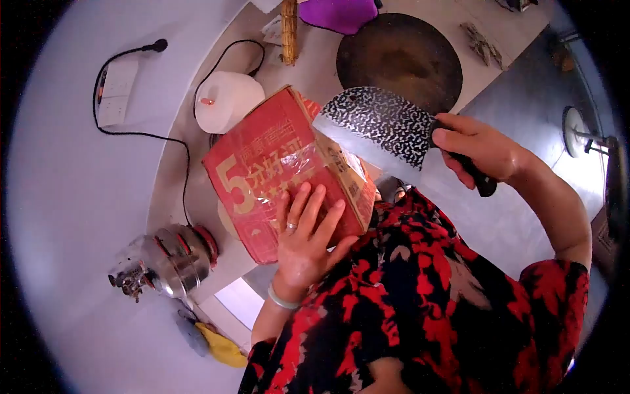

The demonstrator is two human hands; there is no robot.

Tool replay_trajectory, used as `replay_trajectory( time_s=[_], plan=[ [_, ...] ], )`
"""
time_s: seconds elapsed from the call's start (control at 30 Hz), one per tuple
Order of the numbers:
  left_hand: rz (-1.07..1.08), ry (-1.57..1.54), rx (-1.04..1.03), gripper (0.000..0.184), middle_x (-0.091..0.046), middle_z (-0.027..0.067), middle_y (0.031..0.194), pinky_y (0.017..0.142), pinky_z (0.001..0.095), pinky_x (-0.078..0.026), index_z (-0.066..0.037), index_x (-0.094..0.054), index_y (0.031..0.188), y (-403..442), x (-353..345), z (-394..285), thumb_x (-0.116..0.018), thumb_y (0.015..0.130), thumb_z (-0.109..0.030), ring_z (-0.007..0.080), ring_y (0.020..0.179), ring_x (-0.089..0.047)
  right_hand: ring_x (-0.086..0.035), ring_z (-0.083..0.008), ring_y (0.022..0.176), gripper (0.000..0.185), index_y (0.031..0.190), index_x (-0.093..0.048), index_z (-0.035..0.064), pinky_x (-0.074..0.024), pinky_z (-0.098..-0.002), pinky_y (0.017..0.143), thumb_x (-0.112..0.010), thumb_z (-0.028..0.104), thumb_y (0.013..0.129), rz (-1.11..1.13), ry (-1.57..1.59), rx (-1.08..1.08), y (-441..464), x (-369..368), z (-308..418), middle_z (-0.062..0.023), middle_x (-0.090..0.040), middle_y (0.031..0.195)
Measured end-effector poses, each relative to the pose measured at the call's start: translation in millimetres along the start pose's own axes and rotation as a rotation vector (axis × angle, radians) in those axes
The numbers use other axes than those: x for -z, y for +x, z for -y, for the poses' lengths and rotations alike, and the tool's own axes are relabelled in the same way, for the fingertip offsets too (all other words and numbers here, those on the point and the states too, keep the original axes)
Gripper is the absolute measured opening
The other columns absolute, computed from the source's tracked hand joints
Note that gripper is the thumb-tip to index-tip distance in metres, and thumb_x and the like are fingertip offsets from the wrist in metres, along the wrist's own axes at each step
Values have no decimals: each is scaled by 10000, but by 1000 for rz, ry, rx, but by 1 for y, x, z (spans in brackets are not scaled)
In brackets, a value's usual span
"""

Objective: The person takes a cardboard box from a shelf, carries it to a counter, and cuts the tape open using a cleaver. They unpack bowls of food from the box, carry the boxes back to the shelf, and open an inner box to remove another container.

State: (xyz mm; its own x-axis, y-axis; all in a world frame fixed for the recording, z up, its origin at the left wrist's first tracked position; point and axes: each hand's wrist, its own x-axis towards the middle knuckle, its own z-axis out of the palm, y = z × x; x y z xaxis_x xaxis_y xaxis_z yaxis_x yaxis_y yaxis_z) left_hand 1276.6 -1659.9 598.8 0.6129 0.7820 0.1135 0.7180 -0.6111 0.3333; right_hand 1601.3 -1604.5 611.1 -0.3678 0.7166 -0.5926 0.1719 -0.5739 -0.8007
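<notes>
A red cardboard box (262, 148) with yellow printing and clear tape sits tilted in front of me at the counter. My left hand (305, 236) lies on its printed face with the fingers spread, a ring and a pale bracelet showing. My right hand (476, 148) is wrapped round the black handle of a cleaver (377, 125). The wide blade has a black-and-silver speckled pattern and a plain bright edge. Its front corner is close by the box's right side; whether it touches the cardboard I cannot tell.
A round dark wok lid or board (400, 59) lies on the counter behind the cleaver. Near the box stand a white rounded appliance (230, 98) with a black cord and a shiny metal pot (174, 259). A straw brush (289, 33), purple cloth (338, 14) and yellow cloth (223, 345) lie around.
</notes>
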Motion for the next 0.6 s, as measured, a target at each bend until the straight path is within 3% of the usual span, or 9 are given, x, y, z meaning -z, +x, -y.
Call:
replay_trajectory(
  time_s=[0.43, 0.6],
  plan=[
    [-98, 1, -34, 529, -481, 154, 1347, 1103, 522, -244, -108, -600, 1197, -6, -6, 10, -730, 754, -366, 344, 1301, -403, -430, -124, 351, 382, 845, -480, 50, -354, -265, 324, -523, 423, 911, 2, -125, 1, -3, -5, 33, -18, -450, 509],
    [-201, -43, -56, 491, -508, 138, 1307, 1093, 509, -269, -101, -587, 1194, 0, -8, 15, -688, 792, -364, 322, 1278, -432, -437, -129, 372, 337, 928, -488, 55, -369, -272, 345, -508, 392, 923, -128, -254, -37, 1, -7, 49, -27, -468, 559]
  ],
)
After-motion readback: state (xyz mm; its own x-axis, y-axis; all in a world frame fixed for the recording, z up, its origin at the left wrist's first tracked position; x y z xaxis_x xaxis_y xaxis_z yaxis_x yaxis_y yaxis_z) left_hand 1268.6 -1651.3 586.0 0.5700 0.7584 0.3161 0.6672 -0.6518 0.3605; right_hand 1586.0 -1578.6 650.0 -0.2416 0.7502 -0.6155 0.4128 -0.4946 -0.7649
